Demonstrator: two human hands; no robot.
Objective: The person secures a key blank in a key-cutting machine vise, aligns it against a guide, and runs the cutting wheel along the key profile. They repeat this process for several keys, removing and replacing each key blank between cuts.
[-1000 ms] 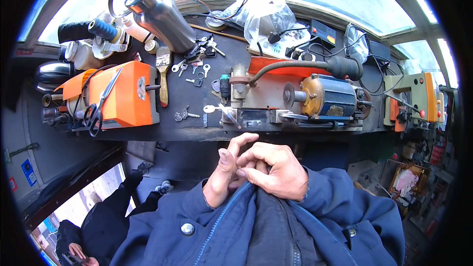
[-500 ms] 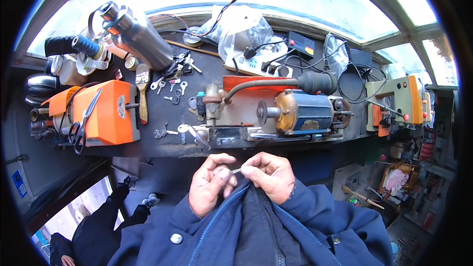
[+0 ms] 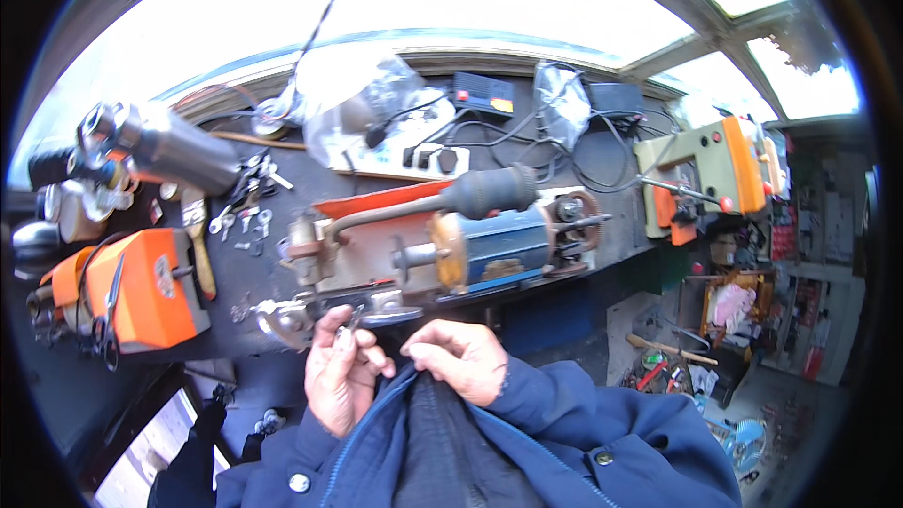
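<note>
My left hand (image 3: 340, 378) is raised at the bench's front edge, thumb and forefinger closed on a small key-like metal piece (image 3: 356, 317). The piece points up toward the clamp end of the key-cutting machine (image 3: 499, 252), which has a blue motor. To its right, my right hand (image 3: 459, 357) is apart from the left, its fingers curled and thumb pressed in over the front of my dark blue jacket (image 3: 564, 414). Anything in that pinch is hidden. Several loose keys (image 3: 252, 218) lie on the bench left of the machine.
An orange machine (image 3: 146, 287) with scissors (image 3: 111, 315) on it stands at left, beside a brush (image 3: 198, 235) and a steel flask (image 3: 183, 146). A power strip (image 3: 437, 162) with cables lies behind. A beige-and-orange machine (image 3: 696, 169) stands right. Another person's legs (image 3: 198, 447) show lower left.
The view has shifted right, so the bench appears farther left. My hands have drawn apart; the small metal piece, formerly between both, is now in my left fingers nearer the machine.
</note>
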